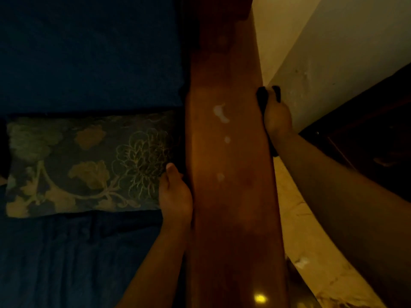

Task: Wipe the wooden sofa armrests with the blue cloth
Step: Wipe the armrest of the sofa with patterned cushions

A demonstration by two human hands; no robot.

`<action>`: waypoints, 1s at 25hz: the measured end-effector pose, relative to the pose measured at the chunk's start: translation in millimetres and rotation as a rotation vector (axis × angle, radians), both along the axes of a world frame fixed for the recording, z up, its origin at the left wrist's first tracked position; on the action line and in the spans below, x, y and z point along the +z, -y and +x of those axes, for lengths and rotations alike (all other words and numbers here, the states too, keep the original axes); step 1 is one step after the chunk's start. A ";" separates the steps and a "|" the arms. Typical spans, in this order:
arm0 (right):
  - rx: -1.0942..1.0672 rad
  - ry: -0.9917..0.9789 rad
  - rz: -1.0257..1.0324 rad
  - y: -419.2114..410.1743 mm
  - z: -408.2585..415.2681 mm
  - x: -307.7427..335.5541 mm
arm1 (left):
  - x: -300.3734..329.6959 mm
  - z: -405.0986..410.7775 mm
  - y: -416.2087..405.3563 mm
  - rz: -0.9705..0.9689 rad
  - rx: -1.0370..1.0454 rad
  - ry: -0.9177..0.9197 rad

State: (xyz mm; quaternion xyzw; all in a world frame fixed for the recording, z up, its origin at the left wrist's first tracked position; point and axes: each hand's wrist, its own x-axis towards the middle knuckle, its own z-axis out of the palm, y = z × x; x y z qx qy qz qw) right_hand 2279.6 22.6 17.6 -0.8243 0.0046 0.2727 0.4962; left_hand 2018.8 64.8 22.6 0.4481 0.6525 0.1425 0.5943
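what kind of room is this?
Probably a dim living room: a wooden sofa armrest, a floral cushion on dark blue upholstery, and a plain wall close beside it.

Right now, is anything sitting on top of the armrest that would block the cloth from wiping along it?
Nothing visible does. The armrest top is bare apart from pale smudges. The right hand presses the dark cloth to its outer edge, the left hand rests on the inner edge, and the floral cushion lies beside it on the seat.

Dim, warm-tinted, soft view; left side nearly black.
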 end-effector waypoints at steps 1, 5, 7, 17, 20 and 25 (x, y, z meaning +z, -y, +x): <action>0.104 0.117 0.029 10.0 -10.5 -0.9 | 2.0 3.9 3.1 0.020 0.050 -0.029; 0.563 0.402 -0.030 86.6 -101.9 8.8 | 10.7 14.3 14.9 0.143 0.196 -0.153; 0.600 0.410 -0.139 95.2 -118.2 14.9 | 12.6 12.8 16.7 0.170 0.212 -0.178; 0.345 0.121 -0.084 -135.7 129.3 1.6 | 10.6 15.9 17.7 0.380 0.007 -0.338; 0.307 0.114 0.014 -150.6 146.0 2.7 | 7.8 16.8 16.2 0.426 -0.046 -0.358; 0.340 0.184 0.157 -69.9 64.9 14.1 | 9.2 16.2 17.2 0.442 -0.091 -0.396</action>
